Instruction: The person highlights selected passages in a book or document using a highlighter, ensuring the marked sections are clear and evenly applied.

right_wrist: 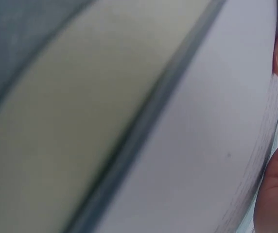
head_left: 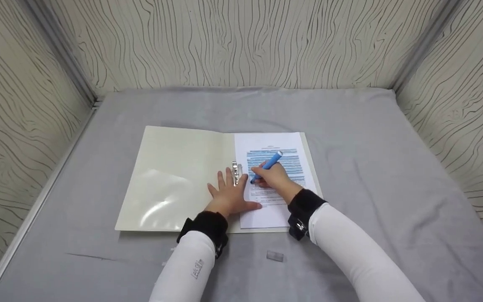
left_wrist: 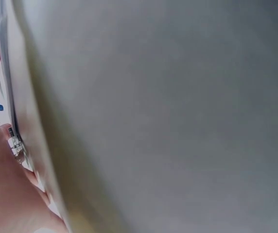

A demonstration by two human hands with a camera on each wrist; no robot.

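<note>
1. Marker (head_left: 271, 162) in blue slants over the right side of an open folder (head_left: 170, 155), grasped in a person's right hand (head_left: 278, 176) with the fingers curled round its barrel and its tip down at the lines of text

2. Printed sheet (head_left: 264, 218) lies on the folder's right side, its upper lines streaked with blue and its lowest lines plain

3. Left hand (head_left: 231, 196), released and holding nothing, rests with fingers spread across the folder's middle, its thumb on the sheet

4. Metal clip (head_left: 235, 167) shines near the folder's spine, between two fingers of that hand

5. Small translucent block (head_left: 275, 256) lies on grey cloth (head_left: 350, 121), just off the folder's near edge, between two white sleeves (head_left: 189, 260) with black wrist straps (head_left: 208, 228)
</note>
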